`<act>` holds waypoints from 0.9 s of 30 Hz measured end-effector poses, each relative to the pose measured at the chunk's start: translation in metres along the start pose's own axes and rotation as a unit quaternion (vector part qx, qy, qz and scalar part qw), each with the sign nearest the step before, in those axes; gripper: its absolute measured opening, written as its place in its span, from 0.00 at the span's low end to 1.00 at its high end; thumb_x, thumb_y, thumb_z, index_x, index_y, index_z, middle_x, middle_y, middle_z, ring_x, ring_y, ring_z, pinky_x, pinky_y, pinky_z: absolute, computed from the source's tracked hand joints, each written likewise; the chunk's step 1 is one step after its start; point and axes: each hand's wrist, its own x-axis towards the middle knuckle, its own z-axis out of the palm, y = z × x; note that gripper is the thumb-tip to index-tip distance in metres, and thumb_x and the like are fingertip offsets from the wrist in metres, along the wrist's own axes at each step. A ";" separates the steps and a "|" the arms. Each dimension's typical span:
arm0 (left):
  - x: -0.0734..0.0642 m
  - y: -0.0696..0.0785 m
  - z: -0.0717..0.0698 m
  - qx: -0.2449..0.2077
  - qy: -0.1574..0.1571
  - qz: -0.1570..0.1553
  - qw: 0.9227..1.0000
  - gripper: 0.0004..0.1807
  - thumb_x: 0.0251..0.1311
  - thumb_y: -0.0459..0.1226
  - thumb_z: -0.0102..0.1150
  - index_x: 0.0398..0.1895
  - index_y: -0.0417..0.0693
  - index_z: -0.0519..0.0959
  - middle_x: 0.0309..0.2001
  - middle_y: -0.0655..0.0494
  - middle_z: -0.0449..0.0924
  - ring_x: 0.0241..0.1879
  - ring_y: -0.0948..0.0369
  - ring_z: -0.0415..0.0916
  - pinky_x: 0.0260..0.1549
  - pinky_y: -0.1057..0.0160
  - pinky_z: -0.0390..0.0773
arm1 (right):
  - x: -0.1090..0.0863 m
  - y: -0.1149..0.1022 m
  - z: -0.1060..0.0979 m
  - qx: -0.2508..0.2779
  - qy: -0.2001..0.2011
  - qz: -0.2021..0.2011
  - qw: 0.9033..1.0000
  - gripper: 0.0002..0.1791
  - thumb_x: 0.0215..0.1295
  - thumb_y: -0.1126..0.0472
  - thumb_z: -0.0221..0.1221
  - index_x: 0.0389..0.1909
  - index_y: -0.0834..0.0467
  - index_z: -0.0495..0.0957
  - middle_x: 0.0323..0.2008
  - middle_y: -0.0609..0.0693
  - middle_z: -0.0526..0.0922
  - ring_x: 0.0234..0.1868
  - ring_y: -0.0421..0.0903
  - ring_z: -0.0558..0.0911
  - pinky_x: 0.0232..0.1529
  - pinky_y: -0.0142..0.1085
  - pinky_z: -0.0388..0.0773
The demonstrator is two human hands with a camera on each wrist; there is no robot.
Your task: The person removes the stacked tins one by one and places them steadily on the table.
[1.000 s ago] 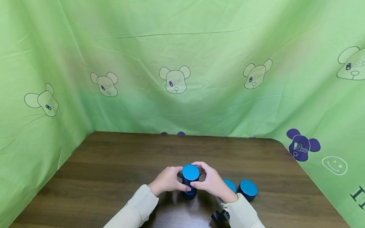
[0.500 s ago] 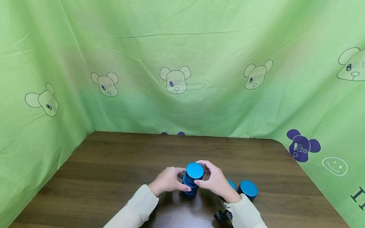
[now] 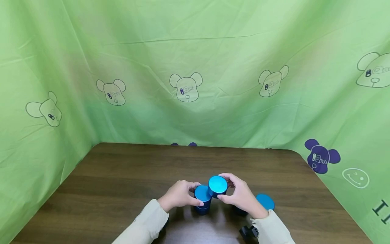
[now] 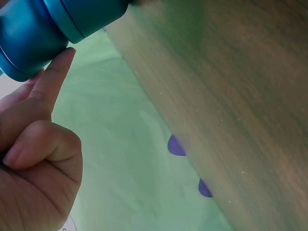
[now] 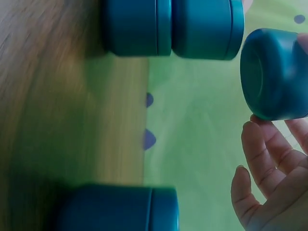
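Observation:
Two round blue canisters with bright blue lids stand stacked on the table. My left hand [image 3: 180,194] grips the upper canister [image 3: 202,193], thumb in front and fingers behind. In the left wrist view a fingertip touches the side of that canister [image 4: 31,36]. Under it the lower canister [image 3: 202,210] stands on the table. My right hand [image 3: 241,196] holds another canister [image 3: 217,185] between thumb and fingers, raised just right of the stack's top. In the right wrist view this held canister [image 5: 276,74] is tilted slightly, its base apart from the stack.
One more blue canister [image 3: 265,202] stands to the right, partly behind the right wrist. Another canister [image 3: 240,212] is mostly hidden under the right forearm. A black device [image 3: 248,232] is at the right sleeve. A green printed curtain [image 3: 186,118] borders the brown table [image 3: 137,169].
My right hand has lifted the top canister off the stack and moved it to the right, uncovering the lid of the one beneath. My left hand has stayed at the stack.

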 end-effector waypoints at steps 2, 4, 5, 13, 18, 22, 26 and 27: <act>0.000 0.000 0.000 0.004 0.000 -0.002 1.000 0.31 0.48 0.44 0.73 0.56 0.42 0.78 0.43 0.54 0.84 0.42 0.62 0.80 0.42 0.62 0.78 | -0.001 0.002 -0.003 -0.004 0.002 0.002 1.000 0.30 0.46 0.62 0.73 0.52 0.64 0.74 0.42 0.49 0.80 0.40 0.41 0.76 0.40 0.37 0.77; 0.000 0.000 0.000 0.008 0.000 -0.004 1.000 0.31 0.48 0.44 0.73 0.56 0.42 0.78 0.44 0.54 0.84 0.42 0.62 0.80 0.43 0.61 0.78 | -0.003 0.004 -0.006 -0.009 0.006 0.006 1.000 0.30 0.46 0.63 0.73 0.52 0.64 0.74 0.42 0.49 0.80 0.39 0.40 0.76 0.40 0.37 0.77; 0.000 0.000 0.001 0.010 0.000 -0.004 1.000 0.31 0.48 0.44 0.73 0.56 0.42 0.78 0.44 0.54 0.84 0.43 0.62 0.80 0.44 0.61 0.78 | -0.004 0.005 -0.007 -0.013 0.008 0.008 1.000 0.30 0.46 0.63 0.73 0.52 0.64 0.75 0.41 0.48 0.80 0.39 0.40 0.76 0.40 0.36 0.77; 0.000 0.001 0.000 0.022 0.002 0.004 1.000 0.31 0.47 0.44 0.74 0.56 0.43 0.79 0.44 0.55 0.84 0.43 0.64 0.79 0.43 0.63 0.77 | -0.014 0.015 -0.017 -0.030 0.042 -0.012 0.999 0.31 0.42 0.65 0.75 0.51 0.65 0.75 0.40 0.47 0.79 0.37 0.36 0.76 0.37 0.35 0.77; -0.001 0.001 0.001 0.020 0.006 0.009 1.000 0.31 0.47 0.44 0.74 0.56 0.43 0.79 0.43 0.54 0.85 0.43 0.64 0.79 0.42 0.64 0.77 | -0.020 0.022 -0.025 -0.053 0.065 -0.011 0.996 0.32 0.39 0.67 0.75 0.49 0.65 0.76 0.38 0.47 0.80 0.35 0.35 0.75 0.36 0.34 0.77; -0.002 0.002 0.000 0.019 0.009 0.009 1.000 0.31 0.46 0.43 0.74 0.55 0.43 0.79 0.42 0.54 0.85 0.43 0.63 0.79 0.42 0.63 0.77 | -0.024 0.027 -0.031 -0.067 0.077 0.000 0.995 0.31 0.39 0.67 0.75 0.49 0.65 0.76 0.37 0.47 0.80 0.33 0.34 0.75 0.35 0.36 0.78; -0.003 0.003 -0.001 0.022 0.011 0.012 1.000 0.31 0.46 0.43 0.74 0.55 0.44 0.79 0.41 0.55 0.85 0.42 0.63 0.79 0.41 0.64 0.76 | -0.028 0.030 -0.037 -0.075 0.084 0.006 0.994 0.31 0.38 0.68 0.74 0.48 0.66 0.76 0.36 0.47 0.80 0.32 0.33 0.75 0.35 0.36 0.77; -0.003 0.003 -0.001 0.023 0.012 0.013 1.000 0.31 0.46 0.43 0.74 0.55 0.44 0.79 0.41 0.55 0.85 0.42 0.63 0.79 0.41 0.64 0.76 | -0.028 0.030 -0.038 -0.077 0.086 0.007 0.993 0.31 0.38 0.68 0.74 0.48 0.66 0.76 0.36 0.47 0.80 0.32 0.33 0.75 0.34 0.36 0.77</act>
